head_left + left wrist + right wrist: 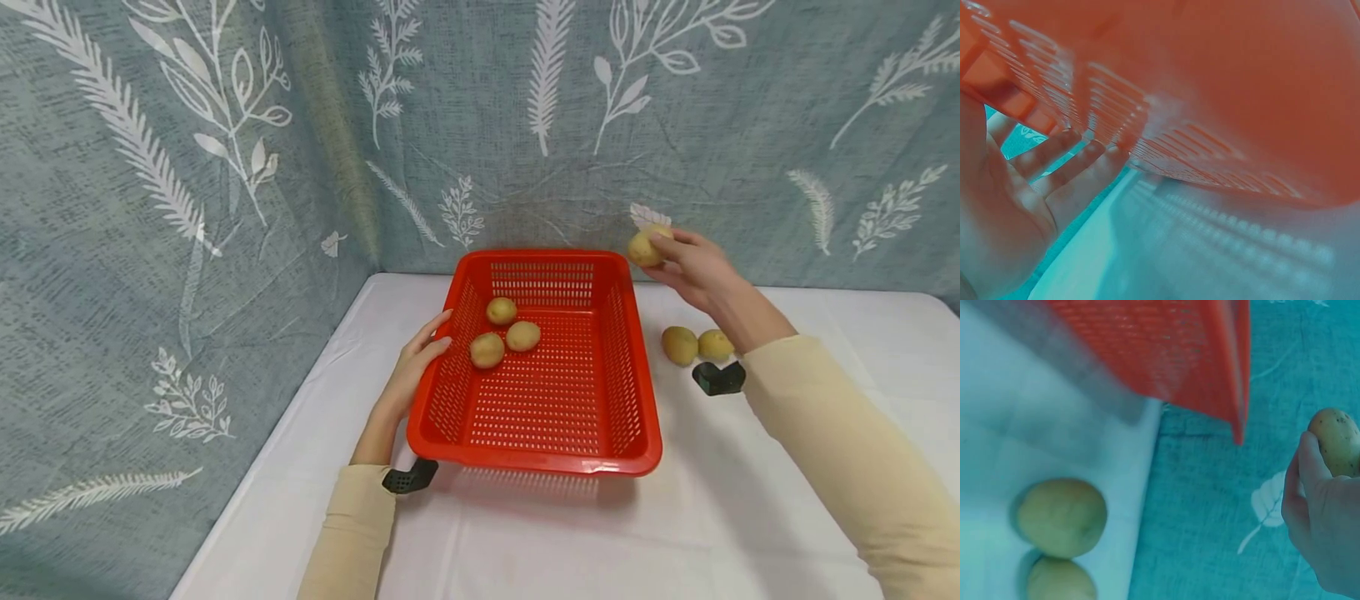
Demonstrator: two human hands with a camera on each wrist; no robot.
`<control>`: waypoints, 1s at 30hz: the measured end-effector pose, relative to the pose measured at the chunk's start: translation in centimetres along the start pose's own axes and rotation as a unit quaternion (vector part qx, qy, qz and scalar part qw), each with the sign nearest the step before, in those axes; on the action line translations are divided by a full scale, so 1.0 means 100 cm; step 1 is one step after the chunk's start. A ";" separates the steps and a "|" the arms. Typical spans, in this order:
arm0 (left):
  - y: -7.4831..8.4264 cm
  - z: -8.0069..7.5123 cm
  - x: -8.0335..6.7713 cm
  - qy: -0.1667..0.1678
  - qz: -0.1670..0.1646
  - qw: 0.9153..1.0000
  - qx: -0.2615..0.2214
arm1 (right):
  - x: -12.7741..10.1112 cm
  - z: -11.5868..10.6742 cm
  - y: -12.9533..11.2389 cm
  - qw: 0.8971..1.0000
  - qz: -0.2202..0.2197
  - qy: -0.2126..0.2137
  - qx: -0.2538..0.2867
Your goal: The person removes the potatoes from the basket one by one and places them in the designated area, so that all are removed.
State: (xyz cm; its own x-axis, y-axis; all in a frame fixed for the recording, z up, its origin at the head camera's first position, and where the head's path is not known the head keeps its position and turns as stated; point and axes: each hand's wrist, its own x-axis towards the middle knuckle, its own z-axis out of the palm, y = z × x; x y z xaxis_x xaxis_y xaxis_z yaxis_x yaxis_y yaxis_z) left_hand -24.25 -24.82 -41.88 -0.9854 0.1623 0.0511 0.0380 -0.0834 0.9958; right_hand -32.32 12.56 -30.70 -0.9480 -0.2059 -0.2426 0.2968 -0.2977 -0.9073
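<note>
My right hand (701, 271) holds a potato (649, 246) between thumb and fingers, up beside the back right corner of a red plastic basket (525, 461). In the right wrist view the potato (1336, 442) shows dark specks. My left hand (411, 367) grips the basket's left side, thumb over the rim; in the left wrist view its fingers (1079, 178) lie against the slotted outer wall. Inside the basket, toward the left, lie three potatoes: one at the back (502, 311), one at the front (487, 350) and one to their right (523, 336).
Two more potatoes lie side by side on the white-covered table right of the basket, one nearer it (680, 345) and one partly behind my right wrist (716, 344). A grey-green leaf-patterned curtain (480, 150) hangs along the back and left of the table (465, 542).
</note>
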 end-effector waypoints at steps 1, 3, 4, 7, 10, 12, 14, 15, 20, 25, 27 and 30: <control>0.000 0.000 0.000 -0.001 0.000 1.000 0.001 | -0.001 -0.003 0.001 1.000 0.000 -0.001 -0.007; 0.000 0.000 0.000 0.001 0.000 1.000 0.002 | -0.003 -0.008 0.004 1.000 0.002 0.002 -0.019; 0.000 0.000 0.001 0.001 0.000 1.000 0.004 | -0.004 -0.011 0.005 1.000 0.004 0.003 -0.025; 0.000 0.000 0.001 -0.001 0.002 1.000 0.008 | -0.006 -0.020 0.010 0.999 0.013 0.005 -0.031; 0.000 0.000 0.001 -0.004 0.001 1.000 0.004 | -0.008 -0.028 0.015 1.000 0.027 0.008 -0.008; 0.000 0.000 0.001 -0.005 0.001 1.000 0.001 | -0.009 -0.034 0.019 0.999 0.034 0.009 0.006; 0.000 0.001 0.000 -0.005 0.000 1.000 -0.003 | -0.009 -0.040 0.023 0.999 0.039 0.009 0.016; 0.000 0.001 0.000 -0.004 0.000 1.000 -0.004 | -0.009 -0.043 0.025 0.999 0.040 0.008 0.015; 0.000 0.001 0.000 -0.004 0.000 1.000 -0.003 | -0.014 -0.056 0.035 0.998 0.052 0.000 0.025; 0.000 0.002 -0.001 -0.005 0.001 1.000 -0.001 | -0.021 -0.070 0.045 0.997 0.067 -0.039 0.008; 0.000 0.002 -0.001 -0.003 0.001 1.000 0.001 | -0.023 -0.074 0.050 0.996 0.071 -0.058 -0.005; 0.000 0.001 -0.001 0.001 0.001 1.000 0.002 | -0.024 -0.079 0.056 0.994 0.065 -0.080 -0.031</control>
State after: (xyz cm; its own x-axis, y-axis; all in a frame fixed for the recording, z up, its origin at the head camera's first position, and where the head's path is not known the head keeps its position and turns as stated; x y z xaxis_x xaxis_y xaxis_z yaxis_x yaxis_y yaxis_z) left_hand -24.12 -24.73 -41.86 -0.9855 0.1609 0.0535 0.0410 -0.0804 0.9959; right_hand -29.24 18.77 -37.95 -0.8700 -0.3862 -0.3066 0.4043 -0.2025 -0.8919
